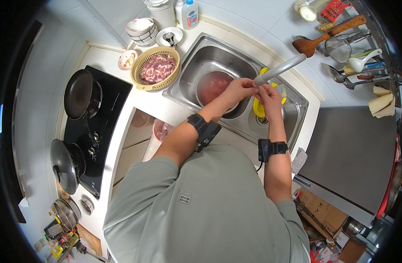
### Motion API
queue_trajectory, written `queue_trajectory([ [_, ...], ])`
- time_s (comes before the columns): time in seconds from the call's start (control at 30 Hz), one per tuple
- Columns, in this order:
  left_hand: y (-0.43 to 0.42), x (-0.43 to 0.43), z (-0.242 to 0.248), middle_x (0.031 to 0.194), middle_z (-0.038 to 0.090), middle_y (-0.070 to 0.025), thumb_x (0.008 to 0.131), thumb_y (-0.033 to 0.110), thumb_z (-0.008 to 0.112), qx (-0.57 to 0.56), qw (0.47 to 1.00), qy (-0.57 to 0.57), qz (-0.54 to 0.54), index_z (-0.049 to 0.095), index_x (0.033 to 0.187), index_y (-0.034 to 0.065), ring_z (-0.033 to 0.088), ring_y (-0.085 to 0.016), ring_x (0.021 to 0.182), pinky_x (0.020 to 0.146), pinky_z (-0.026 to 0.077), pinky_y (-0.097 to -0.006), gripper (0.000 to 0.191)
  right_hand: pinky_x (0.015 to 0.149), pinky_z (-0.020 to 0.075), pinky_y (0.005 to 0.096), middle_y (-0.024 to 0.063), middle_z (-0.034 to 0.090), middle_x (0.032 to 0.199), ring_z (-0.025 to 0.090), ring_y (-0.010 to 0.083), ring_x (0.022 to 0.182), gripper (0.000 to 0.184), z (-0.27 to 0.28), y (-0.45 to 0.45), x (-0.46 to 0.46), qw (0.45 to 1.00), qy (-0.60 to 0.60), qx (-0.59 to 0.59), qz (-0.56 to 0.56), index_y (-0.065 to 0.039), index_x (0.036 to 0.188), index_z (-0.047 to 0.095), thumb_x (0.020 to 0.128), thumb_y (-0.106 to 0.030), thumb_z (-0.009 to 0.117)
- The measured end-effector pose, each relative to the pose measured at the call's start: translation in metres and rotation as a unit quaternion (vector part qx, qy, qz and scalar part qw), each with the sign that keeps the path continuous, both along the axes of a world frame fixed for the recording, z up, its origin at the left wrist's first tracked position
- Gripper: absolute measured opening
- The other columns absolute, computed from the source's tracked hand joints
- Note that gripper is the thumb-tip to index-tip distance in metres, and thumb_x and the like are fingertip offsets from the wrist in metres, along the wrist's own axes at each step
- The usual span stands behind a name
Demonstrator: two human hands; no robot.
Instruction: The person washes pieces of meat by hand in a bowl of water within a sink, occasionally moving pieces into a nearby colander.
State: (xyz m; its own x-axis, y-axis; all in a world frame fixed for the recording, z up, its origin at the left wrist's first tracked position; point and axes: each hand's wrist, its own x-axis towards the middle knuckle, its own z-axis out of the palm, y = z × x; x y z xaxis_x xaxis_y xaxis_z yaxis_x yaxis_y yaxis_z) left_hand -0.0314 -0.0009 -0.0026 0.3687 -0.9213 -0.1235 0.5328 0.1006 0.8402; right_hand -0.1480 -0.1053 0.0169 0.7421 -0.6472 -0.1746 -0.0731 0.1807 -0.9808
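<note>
Both hands meet beneath the end of the grey faucet spout (280, 68), above the divider of a stainless steel double sink (217, 41). My left hand (237, 92) reaches over the left basin with its fingertips pinched together. Beside it, my right hand (270, 100) has bent fingers close to the left fingertips. Whether anything small sits between the fingers is too small to tell. Below my left hand, a round metal bowl (201, 82) of reddish water with dark red pieces stands in the left basin. A yellow plastic item (258, 107) lies by my right hand, partly hidden.
Left of the sink stands a tan plastic colander (174, 54) of sliced raw meat. Near it are a small dish (127, 60), stacked bowls (142, 29) and a white plate (178, 33). Pans rest on the black cooktop (114, 95). A wooden spatula (335, 31) hangs at right.
</note>
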Motion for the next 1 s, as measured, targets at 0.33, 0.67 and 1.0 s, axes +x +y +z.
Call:
queue_trajectory([
  [0.33, -0.012, -0.003, -0.020, 0.081, 0.060, -0.0012, 0.089, 0.016, 0.049, 0.010, 0.976, 0.207, 0.074, 0.060, 0.089, 0.0059, 0.058, -0.011, 0.073, 0.067, 0.046, -0.0230, 0.015, 0.075, 0.0524, 0.0248, 0.0060, 0.063, 0.091, 0.062, 0.0133, 0.082, 0.020, -0.001, 0.002, 0.013, 0.996, 0.059, -0.055, 0.037, 0.002, 0.104, 0.060, 0.088, -0.007, 0.055],
  [0.67, -0.009, -0.003, -0.020, 0.080, 0.060, 0.0008, 0.090, 0.020, 0.050, 0.038, 0.984, 0.161, 0.063, 0.061, 0.089, 0.0087, 0.056, -0.009, 0.072, 0.066, 0.046, -0.0225, 0.016, 0.073, 0.0511, 0.0221, 0.0060, 0.064, 0.089, 0.062, 0.0120, 0.081, 0.018, 0.000, 0.002, 0.017, 0.991, 0.108, -0.078, 0.026, 0.002, 0.101, 0.061, 0.086, -0.009, 0.059],
  [1.0, -0.004, 0.002, -0.005, 0.081, 0.060, -0.0014, 0.089, 0.015, 0.053, 0.077, 0.973, 0.196, 0.096, 0.061, 0.095, 0.0067, 0.055, -0.009, 0.072, 0.063, 0.045, -0.0218, 0.013, 0.066, 0.0491, 0.0244, 0.0069, 0.063, 0.080, 0.061, 0.0135, 0.073, 0.020, -0.003, 0.004, 0.019, 0.997, 0.042, -0.063, 0.004, 0.001, 0.100, 0.052, 0.082, -0.003, 0.059],
])
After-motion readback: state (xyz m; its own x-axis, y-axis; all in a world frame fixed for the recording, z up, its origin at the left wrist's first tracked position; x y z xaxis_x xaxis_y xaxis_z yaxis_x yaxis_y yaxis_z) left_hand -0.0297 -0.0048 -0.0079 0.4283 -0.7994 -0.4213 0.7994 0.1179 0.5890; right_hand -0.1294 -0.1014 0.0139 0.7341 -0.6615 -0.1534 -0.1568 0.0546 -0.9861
